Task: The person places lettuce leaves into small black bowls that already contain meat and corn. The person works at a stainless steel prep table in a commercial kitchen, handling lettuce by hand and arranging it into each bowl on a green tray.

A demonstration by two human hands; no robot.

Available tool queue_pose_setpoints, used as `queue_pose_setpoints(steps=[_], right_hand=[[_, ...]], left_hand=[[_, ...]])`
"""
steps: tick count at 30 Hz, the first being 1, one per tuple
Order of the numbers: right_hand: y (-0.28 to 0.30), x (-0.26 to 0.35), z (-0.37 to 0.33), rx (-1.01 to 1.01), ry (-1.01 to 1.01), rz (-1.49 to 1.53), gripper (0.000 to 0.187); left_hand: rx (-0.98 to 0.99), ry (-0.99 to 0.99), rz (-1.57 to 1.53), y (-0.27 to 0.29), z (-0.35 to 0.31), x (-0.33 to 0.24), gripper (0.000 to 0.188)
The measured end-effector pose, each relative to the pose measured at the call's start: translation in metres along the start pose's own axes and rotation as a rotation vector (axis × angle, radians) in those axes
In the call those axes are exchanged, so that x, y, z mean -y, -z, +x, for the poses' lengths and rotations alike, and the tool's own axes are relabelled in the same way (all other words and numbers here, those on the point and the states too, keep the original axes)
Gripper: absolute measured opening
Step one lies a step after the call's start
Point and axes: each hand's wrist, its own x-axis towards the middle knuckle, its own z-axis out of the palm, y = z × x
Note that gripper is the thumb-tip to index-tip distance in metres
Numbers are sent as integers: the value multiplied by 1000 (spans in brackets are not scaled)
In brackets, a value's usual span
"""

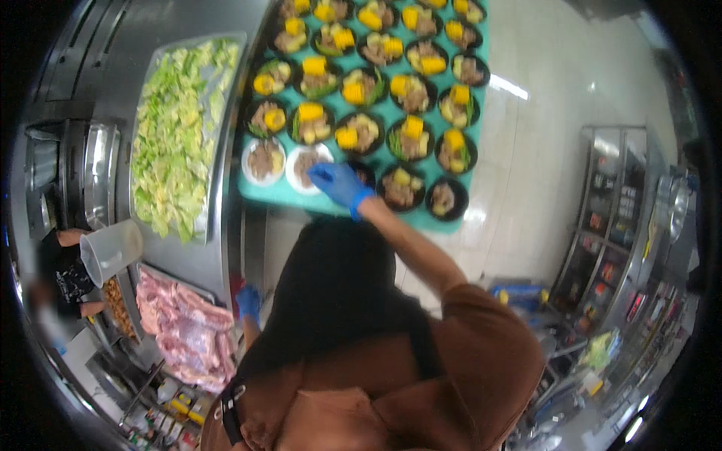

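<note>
My right hand [342,185], in a blue glove, reaches over the right edge of a white bowl [292,177] with pieces of meat in it. Its fingers are bunched together, and what they hold, if anything, is hidden. Just left stands a second white bowl [263,162] of meat and a yellowish piece. Many black bowls [402,188] with meat, corn and greens stand in rows on the green table cover [263,194]. My left hand [248,301], also gloved in blue, hangs low by the steel counter's edge, next to a blurred red thing [236,286]; its fingers are unclear.
A tray of chopped lettuce [177,135] lies on the steel counter to the left, with a tray of raw meat [188,327] nearer. Another person [64,274] at far left is beside a translucent white container [113,250]. Steel shelving [594,233] stands at right.
</note>
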Motion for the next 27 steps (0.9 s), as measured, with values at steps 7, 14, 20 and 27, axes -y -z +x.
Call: queue_pose_setpoints(steps=[7,14,20,27], right_hand=[[-31,28,-19,-79,65,108,23],[34,-16,-62,-245,-24,9,22],[138,-71,-155,-487,-357,-374,25],[159,-95,-204,-92,-579,-809,27]], left_hand=[[58,20,-9,3,6,-48,19],[-67,-98,96,-18,-23,-55,13],[-54,-39,63,-21,-16,-46,15],[-13,-90,149,-22,0,-16,19]])
